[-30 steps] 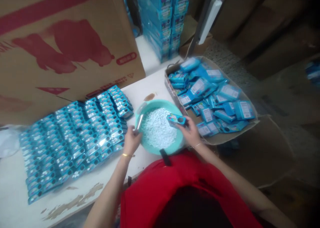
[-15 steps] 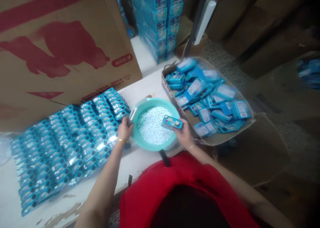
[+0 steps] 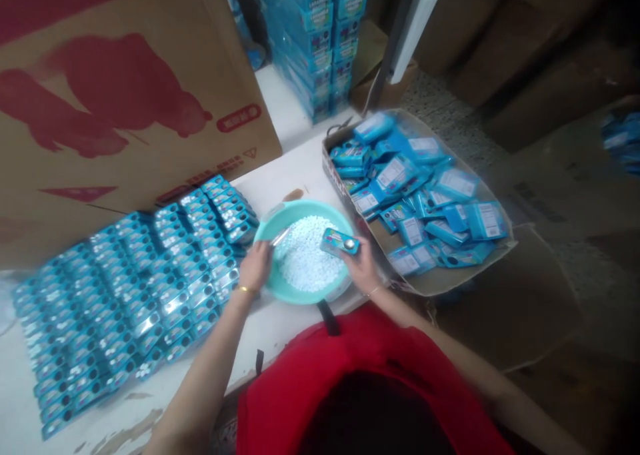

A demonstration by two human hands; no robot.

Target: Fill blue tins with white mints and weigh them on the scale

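My right hand (image 3: 361, 266) grips a small blue printed box (image 3: 334, 242) by one end and holds it above the bowl. A round opening with something white in it shows on the box's face. My left hand (image 3: 256, 266) is closed round a thin shiny tool (image 3: 281, 236), whose far end reaches over the bowl's left rim; its exact kind is unclear. Between my hands stands a turquoise bowl (image 3: 267, 226) holding a heap of small white pellets (image 3: 305, 268).
On the left, rows of similar blue boxes (image 3: 145, 295) cover the table (image 3: 285, 175). A shallow carton (image 3: 435, 283) of loose blue packets stands at the right. A large brown carton (image 3: 165, 15) and stacked blue packs (image 3: 310, 48) stand behind.
My left hand has moved slightly right and down, bringing the shiny tool from the bowl's rim over its inside. The box in my right hand has shifted slightly left.
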